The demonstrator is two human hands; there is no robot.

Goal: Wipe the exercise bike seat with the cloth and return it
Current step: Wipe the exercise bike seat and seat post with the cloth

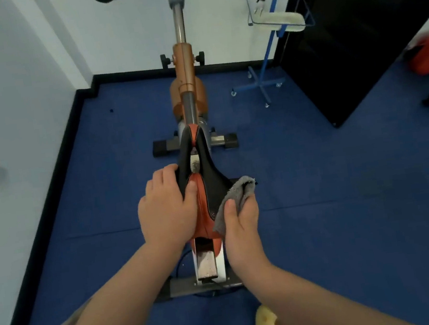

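Gripping the grey cloth (233,200) with thumb on top, the right hand (241,229) presses it against the right rear edge of the black-and-orange seat (202,180), while the left hand (166,209) closes over the seat's left side, thumb resting on the orange centre. Around the seat: blue floor (322,202) beneath, the bike's post (178,22) rising beyond its nose, a blue wheeled stand (265,79) with a wire basket (279,13) further off to its right, yellow shoes (265,322) behind it.
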